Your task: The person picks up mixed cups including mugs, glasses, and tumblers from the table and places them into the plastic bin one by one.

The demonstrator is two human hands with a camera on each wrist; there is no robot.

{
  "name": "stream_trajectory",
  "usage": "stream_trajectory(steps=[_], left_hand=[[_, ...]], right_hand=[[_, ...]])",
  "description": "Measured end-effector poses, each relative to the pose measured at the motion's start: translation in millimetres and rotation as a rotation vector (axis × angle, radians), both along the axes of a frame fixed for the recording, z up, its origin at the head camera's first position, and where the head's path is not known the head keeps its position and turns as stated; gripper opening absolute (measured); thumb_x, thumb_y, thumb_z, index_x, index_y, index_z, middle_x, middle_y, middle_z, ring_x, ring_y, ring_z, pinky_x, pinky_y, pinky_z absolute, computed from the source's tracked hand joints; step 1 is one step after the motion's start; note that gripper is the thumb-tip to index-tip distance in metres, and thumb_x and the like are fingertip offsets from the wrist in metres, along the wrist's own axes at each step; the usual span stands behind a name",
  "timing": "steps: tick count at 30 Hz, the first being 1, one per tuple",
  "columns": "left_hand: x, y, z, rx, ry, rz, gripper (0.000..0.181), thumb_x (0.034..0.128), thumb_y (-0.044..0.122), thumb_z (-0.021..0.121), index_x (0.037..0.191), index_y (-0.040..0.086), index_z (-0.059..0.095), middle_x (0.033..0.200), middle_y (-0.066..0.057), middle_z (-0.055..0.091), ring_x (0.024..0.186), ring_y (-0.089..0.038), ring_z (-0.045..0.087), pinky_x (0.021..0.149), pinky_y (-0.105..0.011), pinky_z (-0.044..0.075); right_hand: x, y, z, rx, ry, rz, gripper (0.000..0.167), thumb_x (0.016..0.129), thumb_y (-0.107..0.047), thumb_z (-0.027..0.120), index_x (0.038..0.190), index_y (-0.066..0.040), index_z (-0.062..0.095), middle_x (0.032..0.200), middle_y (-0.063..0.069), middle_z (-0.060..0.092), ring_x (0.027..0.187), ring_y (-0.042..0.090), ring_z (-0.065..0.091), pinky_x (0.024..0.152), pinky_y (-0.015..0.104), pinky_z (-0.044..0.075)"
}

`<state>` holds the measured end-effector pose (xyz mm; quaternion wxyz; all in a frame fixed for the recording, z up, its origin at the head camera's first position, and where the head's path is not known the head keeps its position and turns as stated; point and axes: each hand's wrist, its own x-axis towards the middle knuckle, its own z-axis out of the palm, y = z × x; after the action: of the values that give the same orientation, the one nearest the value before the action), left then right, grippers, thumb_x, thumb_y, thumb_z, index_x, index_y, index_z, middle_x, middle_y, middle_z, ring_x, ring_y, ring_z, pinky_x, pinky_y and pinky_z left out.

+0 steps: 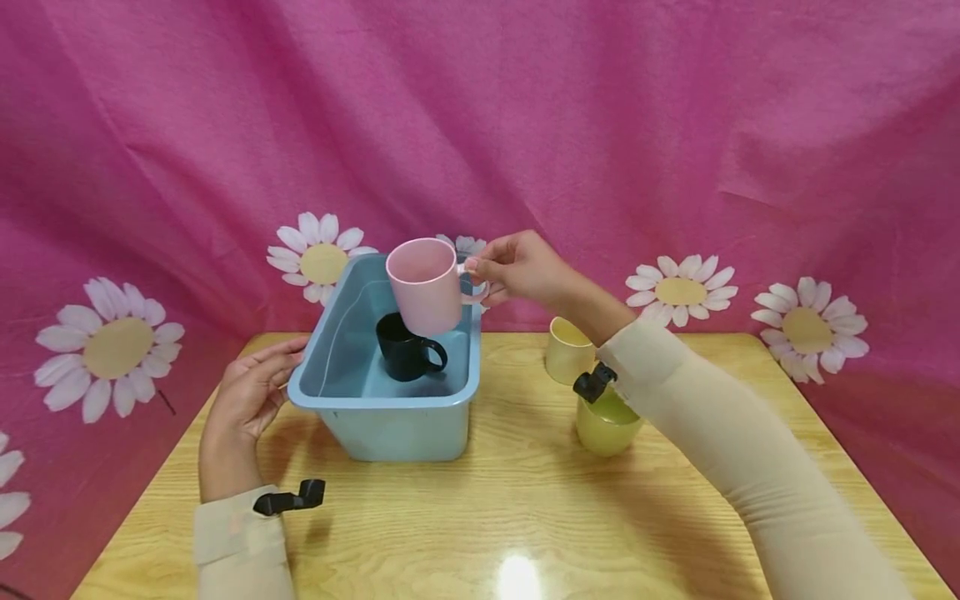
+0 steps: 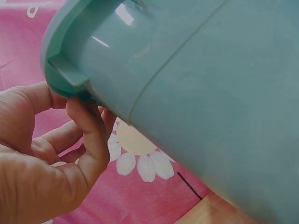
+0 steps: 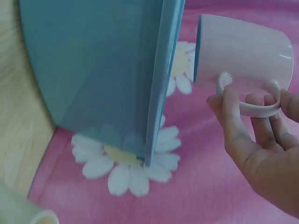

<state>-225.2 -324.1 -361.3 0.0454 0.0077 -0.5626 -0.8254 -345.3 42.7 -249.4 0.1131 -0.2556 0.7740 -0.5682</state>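
Observation:
My right hand [image 1: 528, 268] holds a pink mug [image 1: 431, 304] by its handle, above the blue plastic tub [image 1: 393, 433] and tilted slightly. In the right wrist view the thumb and fingers of the right hand [image 3: 261, 149] pinch the handle, and the pink mug [image 3: 243, 53] is beside the tub's rim [image 3: 161, 84]. A black mug [image 1: 405, 358] lies inside the tub, its handle toward the right. My left hand [image 1: 251, 387] grips the tub's left rim; in the left wrist view, the left hand [image 2: 60, 158] has bent fingers at the rim's edge.
Right of the tub, on the wooden table [image 1: 420, 533], stand a pale yellow cup [image 1: 566, 357] and a yellow-green cup [image 1: 607, 429], partly covered by the right wrist and its camera. A pink cloth [image 1: 480, 125] with daisies hangs behind the table.

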Motion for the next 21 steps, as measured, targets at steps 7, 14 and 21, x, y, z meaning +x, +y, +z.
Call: stream_trajectory(steps=[7, 14, 21], left_hand=[[0.3, 0.9, 0.2, -0.008, -0.002, 0.002, 0.028, 0.1006, -0.002, 0.06, 0.102, 0.014, 0.083, 0.097, 0.0, 0.079, 0.081, -0.01, 0.075, 0.074, -0.025, 0.061], [1.0, 1.6, 1.3, -0.01, -0.013, 0.004, 0.027, 0.0998, -0.002, 0.061, 0.102, 0.014, 0.083, 0.098, 0.0, 0.078, 0.081, -0.01, 0.075, 0.075, -0.024, 0.061], [0.5, 1.0, 2.1, -0.012, -0.031, 0.018, 0.026, 0.1003, 0.0, 0.062, 0.1, 0.015, 0.083, 0.095, -0.001, 0.078, 0.081, -0.011, 0.075, 0.075, -0.025, 0.061]], right_hand=[[2.6, -30.0, -10.9, 0.082, 0.021, 0.082, 0.018, 0.099, -0.017, 0.07, 0.101, 0.0, 0.076, 0.101, 0.019, 0.069, 0.077, 0.031, 0.072, 0.074, 0.038, 0.063], [0.6, -54.0, -30.6, 0.145, -0.044, 0.146, 0.021, 0.101, -0.015, 0.066, 0.104, 0.005, 0.075, 0.107, 0.021, 0.07, 0.071, 0.027, 0.068, 0.075, 0.038, 0.063], [-2.8, -69.0, -43.6, 0.256, -0.012, 0.225, 0.024, 0.103, -0.013, 0.063, 0.099, 0.008, 0.073, 0.106, 0.018, 0.07, 0.078, 0.031, 0.069, 0.074, 0.038, 0.063]])
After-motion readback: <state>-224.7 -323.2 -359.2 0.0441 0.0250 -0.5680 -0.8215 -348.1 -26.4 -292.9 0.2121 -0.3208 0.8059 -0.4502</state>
